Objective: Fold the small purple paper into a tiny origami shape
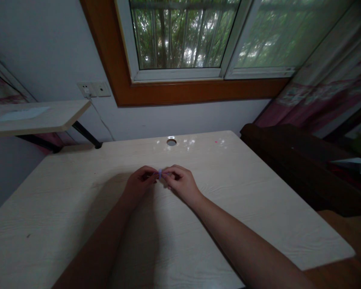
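Both my hands meet over the middle of the desk, their fingertips almost touching. Between them is a small, pale purple thing (160, 174), thin and band-like; its exact kind is too small to make out. My left hand (140, 180) pinches its left side with thumb and forefinger. On the other side, my right hand (182, 181) pinches its right end the same way. Most of the purple thing is hidden by the fingers. Dark shadows of my arm and hand fall on the desktop to the left.
The light wood desk (243, 224) has a round cable hole (171, 142) near its back edge and a small red spot (215, 141). A raised shelf (57, 116) on black legs stands at back left. Dark furniture (276, 160) is beyond the right edge. A window (183, 40) is ahead.
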`<state>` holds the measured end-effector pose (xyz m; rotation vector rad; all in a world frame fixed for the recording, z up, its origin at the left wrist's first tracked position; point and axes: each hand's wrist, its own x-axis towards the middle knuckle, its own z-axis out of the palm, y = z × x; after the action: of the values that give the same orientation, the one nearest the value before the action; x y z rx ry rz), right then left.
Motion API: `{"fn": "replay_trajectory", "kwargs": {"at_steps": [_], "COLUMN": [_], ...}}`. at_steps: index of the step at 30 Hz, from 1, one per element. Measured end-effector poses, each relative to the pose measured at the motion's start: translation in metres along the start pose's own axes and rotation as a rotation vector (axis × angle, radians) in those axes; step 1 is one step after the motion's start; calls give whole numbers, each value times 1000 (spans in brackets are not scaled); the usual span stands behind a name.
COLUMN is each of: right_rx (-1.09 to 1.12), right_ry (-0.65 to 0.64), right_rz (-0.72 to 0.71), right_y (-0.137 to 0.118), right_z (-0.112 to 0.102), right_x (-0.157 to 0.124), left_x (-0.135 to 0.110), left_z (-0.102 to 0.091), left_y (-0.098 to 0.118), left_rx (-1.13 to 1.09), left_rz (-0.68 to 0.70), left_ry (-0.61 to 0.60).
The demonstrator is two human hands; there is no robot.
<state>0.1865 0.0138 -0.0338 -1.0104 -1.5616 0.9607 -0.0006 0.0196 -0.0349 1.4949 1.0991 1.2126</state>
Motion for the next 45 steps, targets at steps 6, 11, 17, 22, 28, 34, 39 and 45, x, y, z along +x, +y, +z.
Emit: {"fn": "replay_trajectory", "kwargs": {"at_steps": [6, 11, 17, 22, 28, 34, 39, 45], "right_rx": [-106, -183, -204, -203, -215, -219, -237, -256], "right_ry": [43, 85, 68, 48, 42, 51, 83, 63], "right_rz": [-43, -96, -125, -141, -136, -138, -129, -142], "right_y": [1, -3, -3, -3, -1, -1, 1, 1], "right_z": [-2, -3, -2, -2, -3, -3, -2, -2], "right_x": [0, 1, 1, 1, 1, 1, 0, 1], "left_x": [-3, 1, 1, 0, 1, 0, -2, -1], "left_z": [1, 1, -2, -2, -3, -1, -1, 0], "left_y": [5, 3, 3, 6, 4, 6, 6, 3], "left_rx": [-33, -34, 100, 135, 131, 80, -12, -26], "left_rz": [3, -34, -85, -86, -91, -115, -84, -56], "left_ry": [9, 14, -79, -94, -88, -66, -59, -55]}}
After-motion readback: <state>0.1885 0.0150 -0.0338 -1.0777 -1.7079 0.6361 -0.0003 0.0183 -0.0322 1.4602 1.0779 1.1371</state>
